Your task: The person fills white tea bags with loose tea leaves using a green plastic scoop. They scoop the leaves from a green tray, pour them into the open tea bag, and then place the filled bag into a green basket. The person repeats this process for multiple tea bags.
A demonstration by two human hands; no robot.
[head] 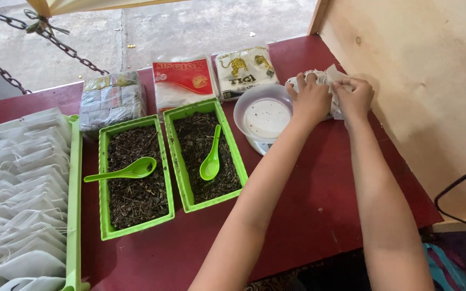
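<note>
Both my hands are at the far right of the dark red table (308,205), against the wooden wall. My left hand (309,97) and my right hand (355,96) are closed on a white paper packet (330,76), holding it between them just above the tabletop. Right beside my left hand stands a white bowl (265,116) on a small scale, with dark specks inside it. Two green trays (136,178) (205,153) of dark dried leaves lie to the left, each with a green plastic spoon (126,171) (211,157) resting in it.
Three sealed packs lie at the table's back edge: a grey-wrapped one (111,99), a red and white one (183,81), a white one with tigers (244,70). A green tray of white filter bags (22,194) fills the left. Chains (55,40) hang at upper left; a black cable (459,188) runs at right.
</note>
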